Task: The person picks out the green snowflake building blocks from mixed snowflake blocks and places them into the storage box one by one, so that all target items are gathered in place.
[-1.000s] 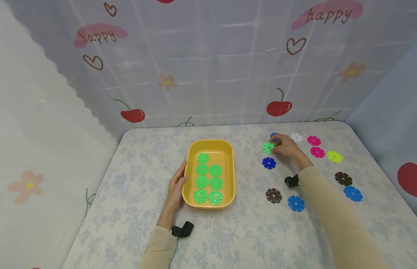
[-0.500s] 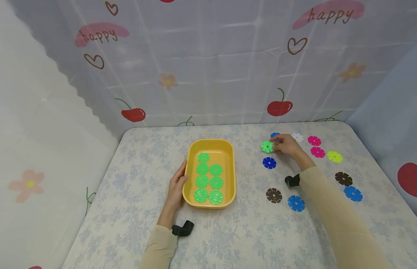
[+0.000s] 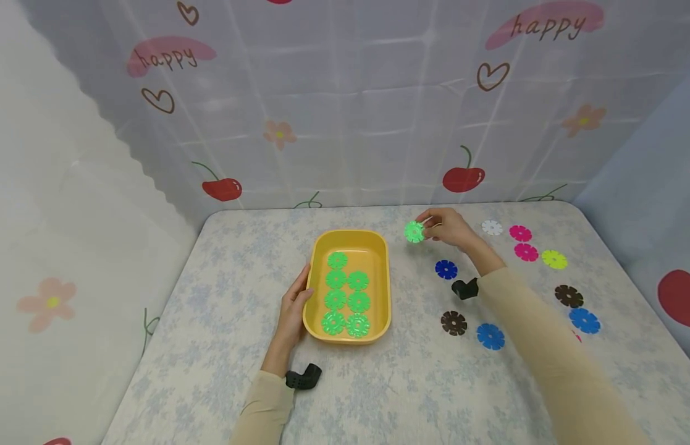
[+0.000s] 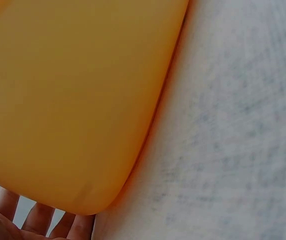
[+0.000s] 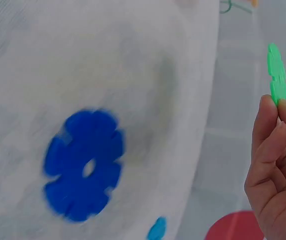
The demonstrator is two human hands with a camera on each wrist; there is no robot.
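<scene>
In the head view, my right hand (image 3: 447, 230) pinches a green notched plastic disc (image 3: 414, 232) by its edge, above the far part of the table. The right wrist view shows that green disc (image 5: 277, 72) edge-on between thumb and fingers. My left hand (image 3: 291, 312) holds the left side of a yellow tray (image 3: 383, 284), with the thumb at its rim. Inside the tray lie several green discs (image 3: 358, 301) in two columns. A dark blue disc (image 3: 446, 269) lies on the table, nearer than the right hand.
Right of the tray are brown (image 3: 453, 322) and light blue discs (image 3: 491, 336). Farther right lie a white disc (image 3: 492, 227), pink discs (image 3: 525, 252), a yellow disc (image 3: 554, 259), and another brown (image 3: 569, 295) and blue pair. A printed curtain (image 3: 345, 123) hangs behind the table.
My right hand has lifted the green disc and carried it left, toward the tray. The light blue disc near its earlier spot is now hidden. My left hand stays at the tray.
</scene>
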